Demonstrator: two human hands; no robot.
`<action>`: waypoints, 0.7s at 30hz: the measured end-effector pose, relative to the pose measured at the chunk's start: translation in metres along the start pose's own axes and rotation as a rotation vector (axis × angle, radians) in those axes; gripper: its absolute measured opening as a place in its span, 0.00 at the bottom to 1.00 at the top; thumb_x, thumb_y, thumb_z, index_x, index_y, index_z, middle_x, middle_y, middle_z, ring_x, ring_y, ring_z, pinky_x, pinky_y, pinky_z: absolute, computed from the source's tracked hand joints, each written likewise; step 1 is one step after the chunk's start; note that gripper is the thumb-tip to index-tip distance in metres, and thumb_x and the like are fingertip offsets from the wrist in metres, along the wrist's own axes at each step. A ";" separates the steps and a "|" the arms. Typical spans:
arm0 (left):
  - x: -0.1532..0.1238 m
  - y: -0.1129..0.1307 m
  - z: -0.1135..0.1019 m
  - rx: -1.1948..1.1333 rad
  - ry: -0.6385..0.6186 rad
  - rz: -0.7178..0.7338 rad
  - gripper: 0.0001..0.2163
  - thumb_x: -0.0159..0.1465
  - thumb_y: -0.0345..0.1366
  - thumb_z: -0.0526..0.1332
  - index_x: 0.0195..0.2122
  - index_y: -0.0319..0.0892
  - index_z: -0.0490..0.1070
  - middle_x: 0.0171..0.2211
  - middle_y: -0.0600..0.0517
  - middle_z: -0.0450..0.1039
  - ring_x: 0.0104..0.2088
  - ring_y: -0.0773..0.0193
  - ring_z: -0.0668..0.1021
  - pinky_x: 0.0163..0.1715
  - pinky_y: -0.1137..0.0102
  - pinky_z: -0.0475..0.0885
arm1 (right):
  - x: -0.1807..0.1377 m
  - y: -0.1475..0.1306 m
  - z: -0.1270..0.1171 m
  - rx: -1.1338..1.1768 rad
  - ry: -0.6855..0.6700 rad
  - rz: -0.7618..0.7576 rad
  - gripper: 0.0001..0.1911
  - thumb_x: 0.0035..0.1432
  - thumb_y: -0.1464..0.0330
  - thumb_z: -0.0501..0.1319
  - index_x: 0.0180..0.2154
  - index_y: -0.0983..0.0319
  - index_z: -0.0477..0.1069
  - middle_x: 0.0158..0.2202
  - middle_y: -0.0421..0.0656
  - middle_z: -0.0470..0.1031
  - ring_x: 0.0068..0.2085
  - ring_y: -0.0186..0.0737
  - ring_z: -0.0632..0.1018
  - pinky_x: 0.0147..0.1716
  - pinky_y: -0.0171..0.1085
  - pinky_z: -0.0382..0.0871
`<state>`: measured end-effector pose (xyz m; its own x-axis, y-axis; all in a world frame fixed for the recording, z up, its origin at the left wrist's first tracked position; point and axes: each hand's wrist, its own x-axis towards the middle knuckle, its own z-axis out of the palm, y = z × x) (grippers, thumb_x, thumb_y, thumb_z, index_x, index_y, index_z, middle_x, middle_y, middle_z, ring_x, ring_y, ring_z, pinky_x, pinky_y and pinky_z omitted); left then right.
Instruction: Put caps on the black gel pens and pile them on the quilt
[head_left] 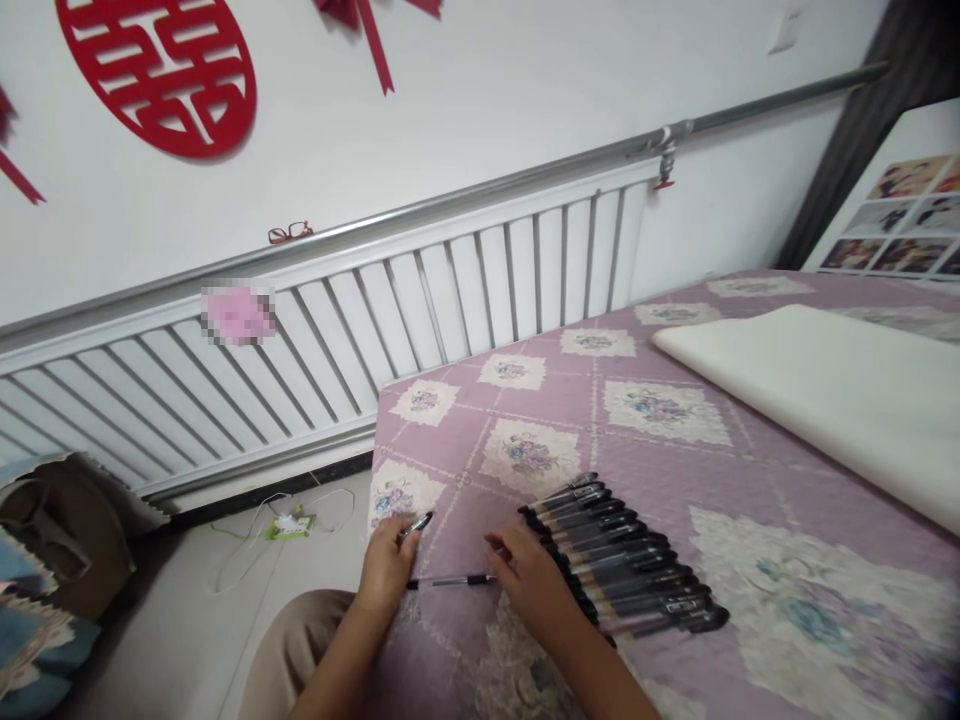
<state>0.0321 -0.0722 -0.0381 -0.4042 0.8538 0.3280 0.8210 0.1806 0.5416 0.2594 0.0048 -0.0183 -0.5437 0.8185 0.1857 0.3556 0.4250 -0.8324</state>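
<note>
So the left hand (385, 562) has its fingertips pinched on what looks like a pen cap (417, 524), though it's too small to be sure. The right hand (526, 570) has loosely bent fingers right by the end of 1 loose gel pen (457, 581); can't tell if they're gripping it. That pen lies flat between the 2 hands, with a row of gel pens (626, 560) fanned out just beside the right arm. Everything's on a quilted floral cover (465, 430), and imo that's the risk: soft puckers could tip a round barrel, and the edge is close on the left, so a bump might send it to the floor (187, 615). A careless right elbow could also scatter the row. Radiator (427, 300) behind's well out of the way.
</note>
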 end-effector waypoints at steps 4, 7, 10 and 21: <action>-0.010 0.036 0.003 -0.207 -0.070 0.022 0.11 0.63 0.37 0.55 0.42 0.44 0.75 0.37 0.51 0.76 0.38 0.61 0.76 0.40 0.67 0.71 | 0.003 0.005 0.003 0.245 0.021 0.085 0.17 0.54 0.64 0.56 0.44 0.62 0.72 0.40 0.47 0.78 0.41 0.45 0.77 0.44 0.42 0.70; -0.019 0.067 0.010 -0.312 -0.109 0.064 0.09 0.63 0.37 0.56 0.40 0.45 0.75 0.34 0.52 0.76 0.34 0.62 0.75 0.37 0.68 0.71 | 0.004 0.002 0.001 0.440 -0.026 0.111 0.20 0.52 0.61 0.58 0.45 0.62 0.72 0.41 0.47 0.78 0.42 0.46 0.78 0.44 0.43 0.70; -0.024 0.085 0.016 -0.364 -0.157 0.105 0.09 0.63 0.35 0.56 0.40 0.46 0.75 0.34 0.52 0.76 0.35 0.62 0.75 0.37 0.68 0.71 | 0.003 -0.004 -0.004 0.527 -0.077 0.085 0.16 0.50 0.60 0.60 0.39 0.61 0.74 0.37 0.44 0.79 0.40 0.45 0.78 0.42 0.43 0.71; -0.048 0.039 0.011 0.029 -0.049 0.188 0.14 0.56 0.32 0.63 0.44 0.47 0.74 0.44 0.46 0.73 0.46 0.51 0.73 0.47 0.55 0.68 | 0.004 -0.003 -0.017 0.627 0.138 0.293 0.20 0.49 0.52 0.59 0.37 0.60 0.71 0.30 0.42 0.77 0.33 0.41 0.78 0.27 0.36 0.71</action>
<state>0.0875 -0.1008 -0.0413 -0.2227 0.8965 0.3831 0.8920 0.0288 0.4512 0.2692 0.0138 -0.0061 -0.3761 0.9245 -0.0622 -0.0550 -0.0893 -0.9945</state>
